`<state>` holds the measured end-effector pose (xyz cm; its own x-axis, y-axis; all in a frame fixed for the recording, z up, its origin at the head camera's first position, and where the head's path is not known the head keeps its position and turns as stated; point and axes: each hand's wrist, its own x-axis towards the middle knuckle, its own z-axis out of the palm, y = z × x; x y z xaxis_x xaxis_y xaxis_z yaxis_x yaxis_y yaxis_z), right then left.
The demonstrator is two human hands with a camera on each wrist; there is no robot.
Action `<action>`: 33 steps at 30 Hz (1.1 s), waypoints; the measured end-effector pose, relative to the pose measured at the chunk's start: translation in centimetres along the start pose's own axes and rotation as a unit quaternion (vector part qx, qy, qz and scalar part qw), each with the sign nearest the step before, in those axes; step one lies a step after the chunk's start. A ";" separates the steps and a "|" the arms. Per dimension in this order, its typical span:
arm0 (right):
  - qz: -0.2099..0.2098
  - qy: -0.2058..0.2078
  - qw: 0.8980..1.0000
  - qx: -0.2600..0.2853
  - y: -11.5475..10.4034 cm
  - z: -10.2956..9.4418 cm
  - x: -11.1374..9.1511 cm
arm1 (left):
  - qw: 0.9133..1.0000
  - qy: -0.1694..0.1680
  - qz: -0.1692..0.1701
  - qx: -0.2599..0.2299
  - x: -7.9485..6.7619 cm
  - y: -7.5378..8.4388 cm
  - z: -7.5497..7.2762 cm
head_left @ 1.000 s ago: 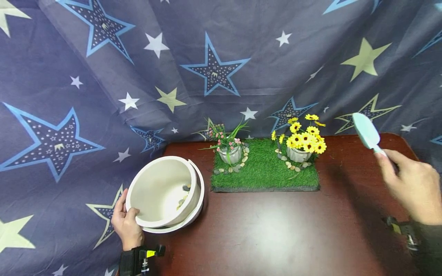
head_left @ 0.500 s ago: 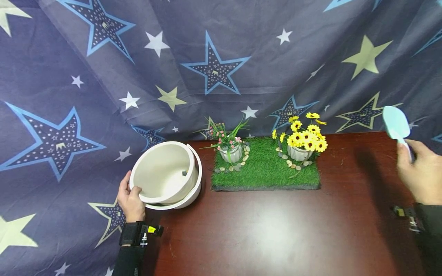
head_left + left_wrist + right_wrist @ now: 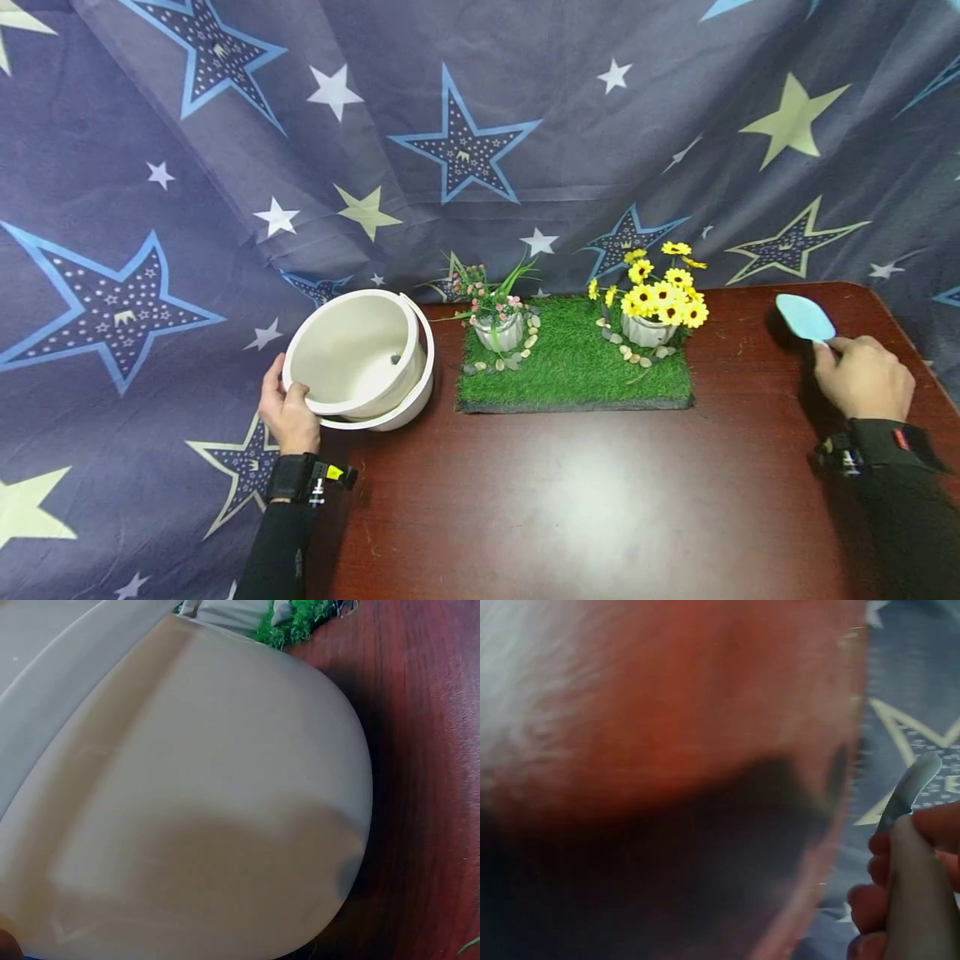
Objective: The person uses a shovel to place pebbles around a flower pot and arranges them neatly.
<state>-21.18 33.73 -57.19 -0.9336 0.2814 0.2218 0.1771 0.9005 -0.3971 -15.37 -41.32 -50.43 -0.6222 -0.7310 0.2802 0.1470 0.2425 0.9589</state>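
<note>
Two nested off-white plastic tubs [image 3: 352,354], tilted, are at the left of the table in the head view. My left hand [image 3: 291,417] grips the inner one's rim, thumb over the edge; in the left wrist view the smooth tub wall [image 3: 225,750] fills most of the picture. A small dark pebble [image 3: 396,359] shows inside. At the far right, my right hand [image 3: 862,379] holds a pale blue scoop [image 3: 806,317] by its handle, its blade low over the table's back right part. The right wrist view catches the scoop [image 3: 915,784] nearly edge-on.
On the dark red table [image 3: 570,492] lies a green turf mat [image 3: 562,379]. It bears a pot with pink flowers [image 3: 501,333] and one with yellow flowers [image 3: 647,332], each partly ringed by pebbles. A star-patterned curtain [image 3: 480,233] hangs behind.
My right hand swung right with the scoop, then came back left and down toward the table. The tubs moved away from me in my left hand, and fewer pebbles show inside.
</note>
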 end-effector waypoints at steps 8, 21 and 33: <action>0.008 -0.051 0.999 -0.005 1.5 1.7 -0.3 | 0.999 0.016 0.018 0.047 0.8 -0.3 0.8; -0.004 -0.058 0.998 -0.014 1.0 1.9 -0.5 | 0.997 0.001 0.039 0.067 1.3 -0.4 0.7; 0.019 -0.085 0.996 -0.033 1.0 1.5 -0.4 | 0.978 -0.019 0.048 0.202 1.4 0.0 0.5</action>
<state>-21.13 34.03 -58.95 -0.9641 0.2603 0.0519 0.2277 0.9115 -0.3425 -16.68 -42.05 -50.06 -0.6495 -0.6703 0.3589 -0.1046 0.5463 0.8311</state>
